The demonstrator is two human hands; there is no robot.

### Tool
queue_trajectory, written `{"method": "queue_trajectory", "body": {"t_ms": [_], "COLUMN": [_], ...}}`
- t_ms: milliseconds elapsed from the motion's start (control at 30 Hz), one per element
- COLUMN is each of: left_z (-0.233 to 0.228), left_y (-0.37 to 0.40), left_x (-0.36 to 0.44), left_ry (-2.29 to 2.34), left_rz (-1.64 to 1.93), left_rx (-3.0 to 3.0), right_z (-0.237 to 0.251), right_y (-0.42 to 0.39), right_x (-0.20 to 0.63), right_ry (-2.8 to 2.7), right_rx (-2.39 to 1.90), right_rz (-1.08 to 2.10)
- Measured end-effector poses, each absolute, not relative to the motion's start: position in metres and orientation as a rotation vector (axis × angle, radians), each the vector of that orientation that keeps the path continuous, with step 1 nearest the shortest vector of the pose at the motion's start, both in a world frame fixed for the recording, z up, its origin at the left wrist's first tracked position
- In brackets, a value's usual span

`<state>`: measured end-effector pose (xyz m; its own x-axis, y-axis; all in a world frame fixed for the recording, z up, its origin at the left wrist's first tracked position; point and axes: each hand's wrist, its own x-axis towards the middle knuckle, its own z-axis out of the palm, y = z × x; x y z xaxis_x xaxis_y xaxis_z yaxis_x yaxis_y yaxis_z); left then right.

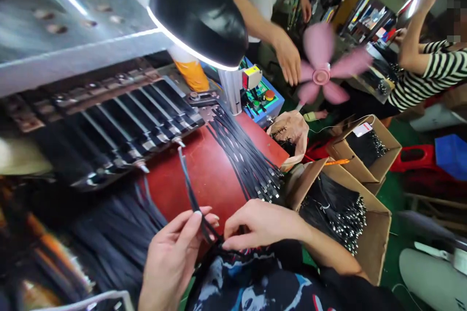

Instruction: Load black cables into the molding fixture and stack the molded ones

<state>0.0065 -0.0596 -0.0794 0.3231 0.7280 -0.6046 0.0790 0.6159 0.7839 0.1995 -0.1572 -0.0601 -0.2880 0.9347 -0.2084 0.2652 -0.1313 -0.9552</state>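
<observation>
Pinching a flat black cable [187, 182] between thumb and fingers of the left hand [170, 255], above the red tabletop [217, 177]. Curling the fingers of the right hand [264, 226] just beside, close to the dark strands [208, 233] below the left thumb; impossible to tell whether gripping one or only touching. Note the slant of the cable, from the left fingertips up toward the front edge of the metal fixture [148, 138]; too blurred to confirm contact there. Best, probably, to pinch lightly, with the flat side free of twists. Better also to part any crossing strands before pulling. Aim to steer clear of the cables laid out [240, 146] to the right, working within the light of the lamp [197, 14]
</observation>
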Motion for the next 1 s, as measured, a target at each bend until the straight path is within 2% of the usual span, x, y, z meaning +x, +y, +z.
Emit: {"method": "queue_trajectory", "body": {"t_ms": [133, 267, 367, 467, 567, 667, 1000], "left_z": [-0.068, -0.061, -0.055, -0.041, -0.026, -0.019, -0.018], "left_y": [-0.075, -0.088, -0.078, -0.056, -0.032, -0.018, -0.015], "left_x": [-0.005, -0.004, -0.004, -0.006, -0.008, -0.009, -0.018], "left_ry": [1.077, 0.964, 1.01, 1.038, 0.904, 0.781, 0.802], "left_rz": [0.382, 0.245, 0.314, 0.561, 0.71, 0.716, 0.739], "left_rx": [1.164, 1.323, 1.362, 1.466, 1.589, 1.622, 1.385], "right_z": [-0.058, -0.06, -0.063, -0.066, -0.066, -0.065, -0.065], "right_y": [-0.143, -0.118, -0.109, -0.108, -0.109, -0.112, -0.108], "right_x": [0.209, 0.189, 0.174, 0.168, 0.164, 0.162, 0.163], "right_ry": [-1.252, -0.859, -0.984, -1.181, -1.322, -1.369, -1.535], "right_rx": [-1.289, -1.335, -1.36, -1.36, -1.337, -1.314, -1.286], "right_rz": [1.62, 1.455, 1.323, 1.258, 1.21, 1.147, 1.015]}}
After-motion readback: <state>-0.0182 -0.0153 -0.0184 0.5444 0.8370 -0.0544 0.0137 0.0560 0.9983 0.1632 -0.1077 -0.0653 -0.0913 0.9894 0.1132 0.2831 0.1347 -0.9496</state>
